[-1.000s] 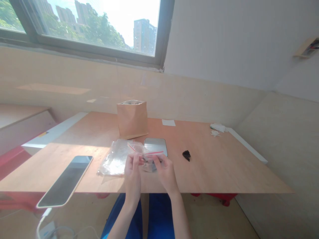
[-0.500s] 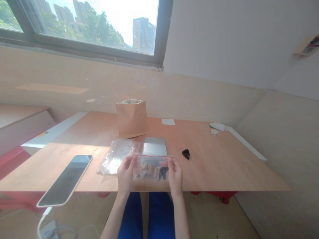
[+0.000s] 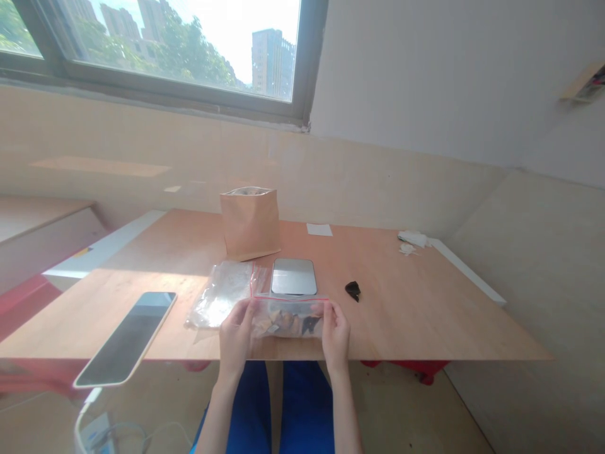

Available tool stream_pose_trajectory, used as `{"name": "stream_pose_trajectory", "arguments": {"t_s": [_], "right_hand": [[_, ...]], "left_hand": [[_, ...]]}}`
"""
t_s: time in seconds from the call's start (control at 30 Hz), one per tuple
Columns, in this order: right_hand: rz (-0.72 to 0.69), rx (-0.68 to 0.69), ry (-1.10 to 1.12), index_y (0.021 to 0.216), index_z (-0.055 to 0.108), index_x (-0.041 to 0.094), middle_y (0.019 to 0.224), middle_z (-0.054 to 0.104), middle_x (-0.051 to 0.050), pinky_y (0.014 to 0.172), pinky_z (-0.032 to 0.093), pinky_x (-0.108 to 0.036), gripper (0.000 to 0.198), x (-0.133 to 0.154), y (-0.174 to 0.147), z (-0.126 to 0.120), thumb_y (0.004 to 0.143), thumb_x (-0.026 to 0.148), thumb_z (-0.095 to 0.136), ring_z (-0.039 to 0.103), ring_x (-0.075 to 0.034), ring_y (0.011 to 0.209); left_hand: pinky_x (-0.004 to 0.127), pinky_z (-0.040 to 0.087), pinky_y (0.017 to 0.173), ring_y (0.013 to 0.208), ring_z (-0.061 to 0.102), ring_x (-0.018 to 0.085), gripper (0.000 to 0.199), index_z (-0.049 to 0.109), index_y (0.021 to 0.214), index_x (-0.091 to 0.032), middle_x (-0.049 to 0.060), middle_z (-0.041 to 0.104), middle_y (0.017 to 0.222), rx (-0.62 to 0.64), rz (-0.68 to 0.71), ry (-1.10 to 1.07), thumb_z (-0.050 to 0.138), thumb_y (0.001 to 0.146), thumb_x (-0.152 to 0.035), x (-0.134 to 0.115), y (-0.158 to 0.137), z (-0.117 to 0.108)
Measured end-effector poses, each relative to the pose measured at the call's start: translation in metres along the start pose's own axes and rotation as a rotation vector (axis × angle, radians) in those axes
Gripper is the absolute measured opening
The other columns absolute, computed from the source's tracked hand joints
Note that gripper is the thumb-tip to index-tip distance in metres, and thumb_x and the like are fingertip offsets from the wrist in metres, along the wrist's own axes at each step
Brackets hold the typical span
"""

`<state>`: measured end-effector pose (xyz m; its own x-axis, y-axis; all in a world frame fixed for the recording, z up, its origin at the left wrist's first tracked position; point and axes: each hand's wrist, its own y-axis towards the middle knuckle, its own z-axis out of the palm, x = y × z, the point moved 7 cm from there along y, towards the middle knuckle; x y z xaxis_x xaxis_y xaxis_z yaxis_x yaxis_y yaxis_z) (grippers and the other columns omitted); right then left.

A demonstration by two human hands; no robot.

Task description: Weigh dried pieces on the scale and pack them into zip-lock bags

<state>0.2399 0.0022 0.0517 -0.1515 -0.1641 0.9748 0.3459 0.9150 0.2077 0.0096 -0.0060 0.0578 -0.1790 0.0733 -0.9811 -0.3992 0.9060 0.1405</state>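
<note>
A clear, red-striped plastic bag (image 3: 289,313) of brown and black pieces (image 3: 285,324) is gripped at opposite ends by the left hand (image 3: 235,334) and right hand (image 3: 336,334), near the brown wooden bench's (image 3: 425,309) front

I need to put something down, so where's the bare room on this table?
Broadest: the table right of the black scrap, nearer than the white scraps. Another patch lies between phone and paper bag. Crowded: the middle, with the silver-topped slab, clear plastic bags, and zip bag held by left hand and right hand.
</note>
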Motion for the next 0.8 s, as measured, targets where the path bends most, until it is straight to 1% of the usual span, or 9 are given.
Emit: {"name": "stream_pose_trajectory", "arguments": {"t_s": [0.17, 0.33, 0.5, 0.7, 0.8], "right_hand": [[-0.011, -0.034, -0.009, 0.081, 0.06, 0.016, 0.07, 0.068, -0.007, 0.065, 0.05, -0.029, 0.043, 0.001, -0.002, 0.001, 0.083, 0.056, 0.045, 0.064, -0.018, 0.065], [-0.02, -0.055, -0.025, 0.08, 0.06, 0.016, 0.07, 0.067, -0.006, 0.064, 0.049, -0.028, 0.04, 0.005, -0.005, 0.001, 0.082, 0.054, 0.046, 0.062, -0.017, 0.063], [-0.021, -0.057, -0.016, 0.08, 0.06, 0.016, 0.071, 0.067, -0.006, 0.064, 0.048, -0.028, 0.039, 0.003, -0.005, 0.0, 0.083, 0.053, 0.047, 0.062, -0.017, 0.064], [0.02, -0.041, 0.069, 0.076, 0.062, 0.016, 0.063, 0.065, -0.004, 0.065, 0.049, -0.029, 0.042, -0.007, 0.002, -0.002, 0.079, 0.056, 0.05, 0.061, -0.018, 0.062], [0.055, -0.006, 0.111, 0.077, 0.062, 0.016, 0.065, 0.066, -0.004, 0.064, 0.05, -0.029, 0.04, -0.011, 0.003, -0.001, 0.076, 0.055, 0.054, 0.062, -0.017, 0.062]], "left_hand": [[0.026, 0.045, 0.072, 0.077, 0.06, 0.018, 0.035, 0.061, 0.078, -0.02, 0.002, 0.065, 0.076, -0.014, 0.015, 0.04, 0.05, 0.079, -0.053, -0.001, -0.002, -0.002], [0.027, 0.046, 0.073, 0.079, 0.06, 0.018, 0.035, 0.061, 0.079, -0.02, 0.003, 0.066, 0.078, -0.018, 0.014, 0.051, 0.049, 0.079, -0.053, -0.001, -0.003, -0.001], [0.028, 0.047, 0.071, 0.076, 0.06, 0.019, 0.037, 0.06, 0.078, -0.019, 0.003, 0.066, 0.078, -0.033, 0.004, 0.042, 0.049, 0.078, -0.055, 0.0, -0.004, 0.0], [0.026, 0.048, 0.068, 0.077, 0.061, 0.018, 0.034, 0.06, 0.08, -0.02, 0.003, 0.066, 0.077, 0.062, -0.014, -0.035, 0.049, 0.079, -0.052, 0.0, -0.004, 0.005], [0.026, 0.048, 0.071, 0.08, 0.061, 0.018, 0.031, 0.061, 0.08, -0.02, 0.003, 0.066, 0.08, 0.094, -0.017, -0.092, 0.054, 0.076, -0.05, 0.0, -0.004, 0.008]]}}
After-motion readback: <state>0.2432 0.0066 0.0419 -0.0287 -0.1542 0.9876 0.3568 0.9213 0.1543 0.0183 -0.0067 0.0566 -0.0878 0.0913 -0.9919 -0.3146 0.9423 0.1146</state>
